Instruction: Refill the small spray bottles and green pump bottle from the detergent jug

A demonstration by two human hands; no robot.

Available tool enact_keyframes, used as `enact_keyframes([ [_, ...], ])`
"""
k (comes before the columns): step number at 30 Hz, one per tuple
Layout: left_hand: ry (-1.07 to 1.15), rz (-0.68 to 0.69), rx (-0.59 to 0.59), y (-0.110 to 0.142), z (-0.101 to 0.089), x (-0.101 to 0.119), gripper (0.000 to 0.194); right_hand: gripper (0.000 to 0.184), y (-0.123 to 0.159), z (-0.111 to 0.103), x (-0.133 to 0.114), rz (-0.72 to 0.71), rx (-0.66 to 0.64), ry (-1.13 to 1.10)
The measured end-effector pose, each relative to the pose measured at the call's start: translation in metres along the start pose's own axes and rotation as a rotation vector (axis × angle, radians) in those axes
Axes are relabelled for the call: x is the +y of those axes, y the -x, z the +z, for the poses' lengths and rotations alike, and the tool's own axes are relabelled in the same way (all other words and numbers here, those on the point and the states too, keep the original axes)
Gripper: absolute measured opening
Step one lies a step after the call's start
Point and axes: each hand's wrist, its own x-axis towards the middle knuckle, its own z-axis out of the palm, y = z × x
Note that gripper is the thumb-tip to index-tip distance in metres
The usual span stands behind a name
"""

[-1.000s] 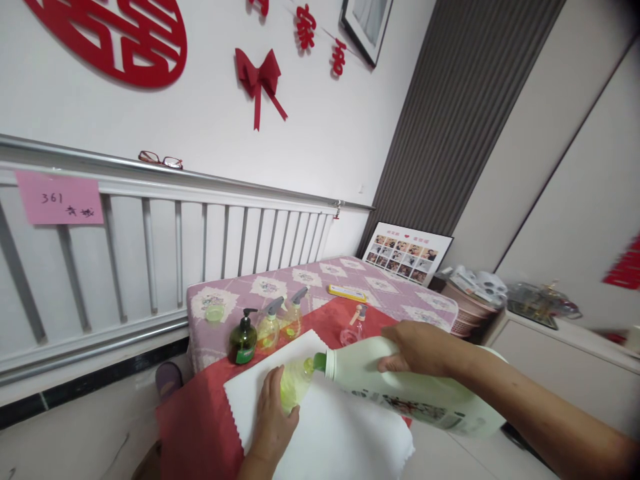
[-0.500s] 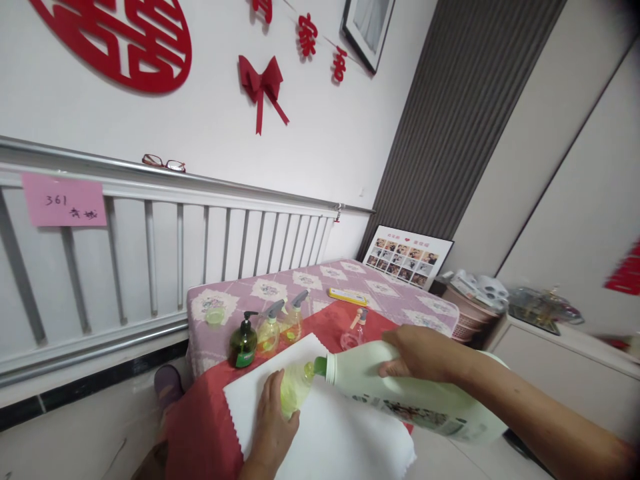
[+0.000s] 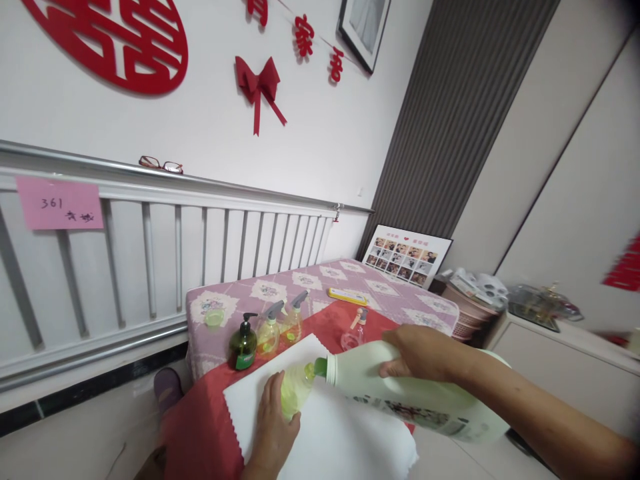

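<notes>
My left hand [image 3: 274, 417] is wrapped round a small clear bottle [image 3: 297, 392] with yellowish-green liquid in it, tilted to the right over a white cloth [image 3: 345, 440]. My right hand [image 3: 413, 353] grips the handle of a large pale green jug [image 3: 360, 373], tipped almost on its side. The jug's green spout [image 3: 321, 367] meets the mouth of the small bottle. Whether liquid is flowing between them I cannot tell. Just behind stand a dark green pump bottle [image 3: 243, 345] and two spray bottles with grey heads, one of them a clear spray bottle [image 3: 269, 337].
A red cloth [image 3: 203, 417] lies over the patterned tablecloth [image 3: 310, 277]. A pink clear bottle [image 3: 353, 339], a yellow case [image 3: 347, 296] and a small green bowl [image 3: 215, 319] sit on the table. A white radiator [image 3: 190, 240] runs behind; a cabinet [image 3: 565, 367] stands at right.
Both hands keep the same hold, with the jug's spout still at the small bottle's mouth. Only the camera view has shifted slightly.
</notes>
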Motion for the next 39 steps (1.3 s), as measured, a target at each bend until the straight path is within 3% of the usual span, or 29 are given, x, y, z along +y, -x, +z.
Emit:
enact_keyframes([
  [39,-0.008,0.02,-0.002,-0.001,-0.0017,-0.0005,0.075,0.035,-0.0035,0.0011,0.0,0.024,-0.019,0.014],
])
